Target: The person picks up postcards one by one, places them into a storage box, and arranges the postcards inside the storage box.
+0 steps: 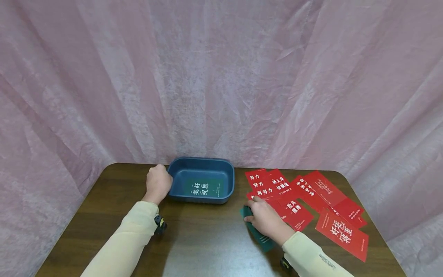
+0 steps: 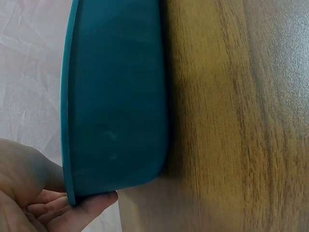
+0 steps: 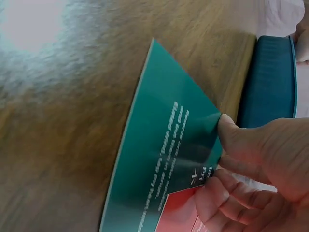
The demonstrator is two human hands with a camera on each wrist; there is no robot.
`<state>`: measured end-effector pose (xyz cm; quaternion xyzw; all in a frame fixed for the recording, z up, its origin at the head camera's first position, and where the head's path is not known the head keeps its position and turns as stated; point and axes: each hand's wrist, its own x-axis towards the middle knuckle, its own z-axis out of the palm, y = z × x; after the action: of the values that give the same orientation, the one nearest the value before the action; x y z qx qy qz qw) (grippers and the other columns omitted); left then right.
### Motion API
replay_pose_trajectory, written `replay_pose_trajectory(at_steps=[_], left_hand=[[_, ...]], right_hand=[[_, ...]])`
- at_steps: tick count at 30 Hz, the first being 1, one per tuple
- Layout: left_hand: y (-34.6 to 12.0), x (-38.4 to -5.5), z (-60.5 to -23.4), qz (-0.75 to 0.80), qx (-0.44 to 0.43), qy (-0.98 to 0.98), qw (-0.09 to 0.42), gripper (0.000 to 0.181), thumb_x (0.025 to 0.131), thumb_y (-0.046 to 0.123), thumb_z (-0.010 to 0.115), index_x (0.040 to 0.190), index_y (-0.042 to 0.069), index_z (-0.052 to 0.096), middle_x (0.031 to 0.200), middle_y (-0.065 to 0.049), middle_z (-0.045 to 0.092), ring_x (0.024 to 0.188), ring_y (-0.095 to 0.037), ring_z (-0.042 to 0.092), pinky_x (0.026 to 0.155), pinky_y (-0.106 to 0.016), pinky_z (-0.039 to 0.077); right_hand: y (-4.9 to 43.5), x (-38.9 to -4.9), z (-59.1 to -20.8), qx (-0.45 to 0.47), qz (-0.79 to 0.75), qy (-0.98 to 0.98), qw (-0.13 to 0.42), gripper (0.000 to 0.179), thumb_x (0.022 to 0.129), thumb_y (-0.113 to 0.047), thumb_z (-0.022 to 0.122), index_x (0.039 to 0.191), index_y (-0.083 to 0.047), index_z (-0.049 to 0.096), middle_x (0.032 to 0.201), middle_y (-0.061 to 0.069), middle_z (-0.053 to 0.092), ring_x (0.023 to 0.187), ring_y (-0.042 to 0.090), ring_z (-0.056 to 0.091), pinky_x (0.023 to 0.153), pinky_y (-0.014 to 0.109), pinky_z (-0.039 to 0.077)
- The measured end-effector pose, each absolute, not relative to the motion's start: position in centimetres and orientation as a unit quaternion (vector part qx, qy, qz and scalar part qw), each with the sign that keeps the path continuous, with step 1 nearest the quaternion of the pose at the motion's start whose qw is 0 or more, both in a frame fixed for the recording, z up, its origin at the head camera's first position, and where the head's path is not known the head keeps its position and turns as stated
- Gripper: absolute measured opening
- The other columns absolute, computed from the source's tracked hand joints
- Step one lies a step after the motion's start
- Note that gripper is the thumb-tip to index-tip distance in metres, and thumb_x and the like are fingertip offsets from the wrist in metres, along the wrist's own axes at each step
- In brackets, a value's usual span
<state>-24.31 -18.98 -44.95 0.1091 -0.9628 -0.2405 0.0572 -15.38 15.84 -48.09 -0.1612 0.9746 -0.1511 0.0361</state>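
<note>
At its left end, a blue plastic basin (image 1: 199,163) is held by my left hand (image 1: 159,182). The left wrist view shows the fingers (image 2: 89,210) against the outer wall below the rim of the basin (image 2: 116,96). A green card with white lettering (image 1: 204,188) lies inside. To the right of the basin, my right hand (image 1: 264,217) pinches a green card (image 1: 261,237) by its edge, thumb (image 3: 229,128) on one side. The card slants over the wooden table, and in the right wrist view a red card (image 3: 181,210) shows beside it under the fingers.
Several red cards with white lettering (image 1: 297,215) overlap in a loose spread on the right of the table (image 1: 200,238). One red card (image 1: 342,234) lies nearest the right front. A pink curtain (image 1: 221,84) hangs behind the table's back edge.
</note>
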Motion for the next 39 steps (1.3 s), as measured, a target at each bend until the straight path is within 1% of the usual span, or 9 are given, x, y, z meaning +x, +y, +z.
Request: replay_pose_trajectory(at_steps=[5,8,14,19,23,26,31,34,39], left_hand=[[-18.9,-24.2,-44.8,-0.244,0.105,-0.962,0.064,0.018,0.084,0.008,0.053,0.071,-0.001,0.063,0.064,-0.015,0.063,0.052,-0.024,0.059,0.041,-0.031,0.043],[-18.9,-24.1,-44.7,-0.243,0.103,-0.962,0.066,0.018,0.083,0.008,0.053,0.07,0.0,0.063,0.064,-0.015,0.062,0.052,-0.024,0.059,0.041,-0.031,0.043],[-18.8,-24.2,-44.6,-0.24,0.097,-0.963,0.072,0.018,0.082,0.007,0.052,0.068,0.0,0.062,0.062,-0.014,0.061,0.053,-0.024,0.059,0.041,-0.032,0.042],[-18.9,-24.3,-44.7,-0.24,0.095,-0.963,0.073,0.018,0.082,0.007,0.052,0.069,0.0,0.062,0.063,-0.015,0.061,0.054,-0.025,0.06,0.042,-0.032,0.043],[-18.9,-24.3,-44.8,-0.242,0.094,-0.963,0.072,0.018,0.082,0.007,0.052,0.068,0.001,0.061,0.062,-0.014,0.06,0.053,-0.025,0.059,0.042,-0.032,0.042],[-19.0,-24.3,-44.8,-0.241,0.096,-0.963,0.072,0.018,0.082,0.006,0.052,0.067,0.001,0.061,0.061,-0.013,0.06,0.053,-0.024,0.058,0.042,-0.031,0.041],[-19.0,-24.3,-44.7,-0.238,0.1,-0.964,0.068,0.019,0.081,0.006,0.052,0.065,0.001,0.06,0.059,-0.013,0.059,0.051,-0.023,0.057,0.041,-0.031,0.04],[-19.0,-24.2,-44.7,-0.235,0.099,-0.964,0.07,0.019,0.081,0.006,0.052,0.065,0.002,0.06,0.059,-0.013,0.059,0.052,-0.024,0.057,0.041,-0.031,0.04],[-18.9,-24.3,-44.6,-0.233,0.099,-0.965,0.07,0.019,0.081,0.006,0.052,0.064,0.002,0.061,0.06,-0.013,0.06,0.052,-0.025,0.059,0.041,-0.032,0.041]], right_hand=[[15.4,-15.5,-47.7,-0.161,-0.139,0.976,0.044,0.059,0.07,-0.037,0.08,0.118,-0.011,0.06,0.106,0.005,0.056,0.091,0.016,0.052,0.075,0.033,0.052],[15.2,-15.6,-47.6,-0.153,-0.131,0.978,0.056,0.066,0.069,-0.042,0.079,0.124,-0.013,0.057,0.113,0.006,0.055,0.098,0.019,0.051,0.078,0.037,0.052],[14.9,-15.7,-47.7,-0.15,-0.12,0.979,0.07,0.079,0.065,-0.053,0.077,0.129,-0.014,0.053,0.117,0.006,0.052,0.101,0.02,0.048,0.076,0.038,0.053],[14.7,-15.7,-48.2,-0.156,-0.107,0.979,0.072,0.094,0.059,-0.066,0.072,0.132,-0.011,0.051,0.123,0.008,0.05,0.105,0.022,0.046,0.086,0.043,0.05],[14.5,-15.6,-48.8,-0.168,-0.078,0.981,0.049,0.101,0.054,-0.076,0.067,0.129,-0.01,0.053,0.123,0.009,0.051,0.106,0.023,0.046,0.091,0.047,0.045],[14.1,-15.5,-48.9,-0.179,-0.061,0.982,0.029,0.1,0.054,-0.077,0.066,0.127,-0.01,0.055,0.121,0.009,0.052,0.105,0.023,0.047,0.09,0.047,0.044],[13.2,-15.4,-49.1,-0.204,-0.046,0.978,0.022,0.101,0.055,-0.082,0.059,0.126,-0.011,0.056,0.118,0.007,0.052,0.103,0.022,0.047,0.086,0.044,0.044],[13.0,-15.3,-49.1,-0.211,-0.072,0.974,0.028,0.097,0.059,-0.082,0.057,0.127,-0.012,0.056,0.121,0.006,0.052,0.105,0.021,0.047,0.088,0.043,0.044],[13.5,-15.1,-48.2,-0.157,-0.166,0.973,0.027,0.082,0.065,-0.068,0.068,0.125,-0.014,0.056,0.116,0.003,0.052,0.101,0.018,0.049,0.083,0.039,0.049]])
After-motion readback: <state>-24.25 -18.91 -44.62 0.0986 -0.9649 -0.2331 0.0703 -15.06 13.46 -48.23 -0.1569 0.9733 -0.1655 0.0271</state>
